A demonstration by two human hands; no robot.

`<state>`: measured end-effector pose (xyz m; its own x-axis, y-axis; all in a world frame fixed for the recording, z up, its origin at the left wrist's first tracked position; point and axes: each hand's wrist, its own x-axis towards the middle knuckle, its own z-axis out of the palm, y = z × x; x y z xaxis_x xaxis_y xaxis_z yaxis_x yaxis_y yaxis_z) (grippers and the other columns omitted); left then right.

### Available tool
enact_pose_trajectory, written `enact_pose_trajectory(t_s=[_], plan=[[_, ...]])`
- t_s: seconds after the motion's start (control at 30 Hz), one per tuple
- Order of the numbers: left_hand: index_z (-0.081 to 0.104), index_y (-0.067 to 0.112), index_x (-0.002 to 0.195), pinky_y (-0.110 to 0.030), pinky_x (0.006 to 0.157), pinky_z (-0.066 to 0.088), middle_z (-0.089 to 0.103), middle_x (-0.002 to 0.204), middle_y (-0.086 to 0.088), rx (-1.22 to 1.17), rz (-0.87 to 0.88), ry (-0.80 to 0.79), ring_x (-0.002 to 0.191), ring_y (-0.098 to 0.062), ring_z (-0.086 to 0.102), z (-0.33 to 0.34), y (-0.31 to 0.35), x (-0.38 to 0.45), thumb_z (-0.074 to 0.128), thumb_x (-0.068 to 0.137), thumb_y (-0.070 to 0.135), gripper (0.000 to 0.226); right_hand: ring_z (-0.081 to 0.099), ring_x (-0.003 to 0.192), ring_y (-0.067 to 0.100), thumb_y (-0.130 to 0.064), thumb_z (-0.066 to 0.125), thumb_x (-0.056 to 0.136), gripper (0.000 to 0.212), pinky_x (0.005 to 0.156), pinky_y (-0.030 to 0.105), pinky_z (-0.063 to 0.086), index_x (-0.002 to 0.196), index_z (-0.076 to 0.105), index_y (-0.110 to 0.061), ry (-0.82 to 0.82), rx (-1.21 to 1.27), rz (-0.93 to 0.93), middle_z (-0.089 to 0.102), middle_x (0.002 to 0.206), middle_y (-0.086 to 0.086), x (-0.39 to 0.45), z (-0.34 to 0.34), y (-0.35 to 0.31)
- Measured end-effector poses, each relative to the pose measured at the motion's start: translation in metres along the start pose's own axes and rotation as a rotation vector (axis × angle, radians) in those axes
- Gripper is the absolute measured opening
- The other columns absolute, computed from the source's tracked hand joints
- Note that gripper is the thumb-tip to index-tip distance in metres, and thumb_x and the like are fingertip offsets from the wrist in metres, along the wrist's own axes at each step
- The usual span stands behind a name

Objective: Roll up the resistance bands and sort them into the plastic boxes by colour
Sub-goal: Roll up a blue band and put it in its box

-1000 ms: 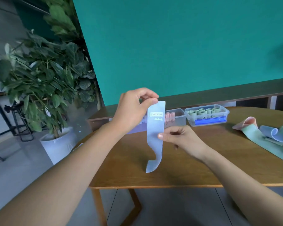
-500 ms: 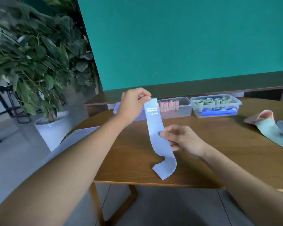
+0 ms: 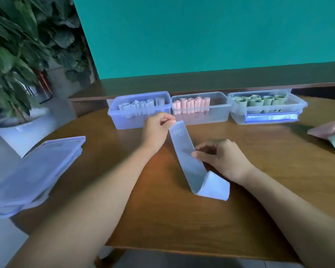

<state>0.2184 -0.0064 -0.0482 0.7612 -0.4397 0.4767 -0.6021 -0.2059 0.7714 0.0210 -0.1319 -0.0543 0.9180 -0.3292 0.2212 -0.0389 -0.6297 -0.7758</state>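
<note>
A person's left hand point(image 3: 156, 127) pinches the top end of a pale blue resistance band point(image 3: 186, 151) while the right hand point(image 3: 219, 155) grips its middle, the lower end folded on the wooden table point(image 3: 259, 182). At twelve o'clock stand three plastic boxes: blue rolls point(image 3: 139, 109), pink rolls point(image 3: 200, 108), green rolls point(image 3: 267, 107).

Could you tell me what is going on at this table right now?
A person is handling a blue resistance band: the left hand pinches its top end, the right hand holds its middle, and its lower end lies on the table, not yet rolled. Behind stand three boxes of rolled bands: blue, pink, green.
</note>
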Motion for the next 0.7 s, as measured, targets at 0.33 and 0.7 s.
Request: enact_pose_trajectory(t_s=[0.33,0.7], plan=[[0.075,0.017,0.106,-0.006,0.079,0.041,0.073,0.098,0.010,0.090,-0.092,-0.099,0.095,-0.002,0.066,0.008,-0.001,0.000,0.072,0.091,0.020,0.016,0.069,0.078,-0.002,-0.038,0.081,0.083,0.024,0.071,0.011,0.055,0.102,0.074,-0.025,0.116,-0.077,0.026,0.074,0.090,-0.013,-0.010,0.004,-0.007],[0.056,0.022,0.141,-0.029,0.106,0.040,0.059,0.139,-0.002,0.300,-0.172,-0.230,0.128,-0.017,0.054,-0.049,0.049,-0.126,0.055,0.100,0.044,0.046,0.067,0.096,0.003,-0.042,0.077,0.086,0.038,0.076,-0.003,0.042,0.115,0.070,-0.019,0.061,-0.072,-0.002,0.072,0.107,-0.006,-0.083,0.000,-0.019]])
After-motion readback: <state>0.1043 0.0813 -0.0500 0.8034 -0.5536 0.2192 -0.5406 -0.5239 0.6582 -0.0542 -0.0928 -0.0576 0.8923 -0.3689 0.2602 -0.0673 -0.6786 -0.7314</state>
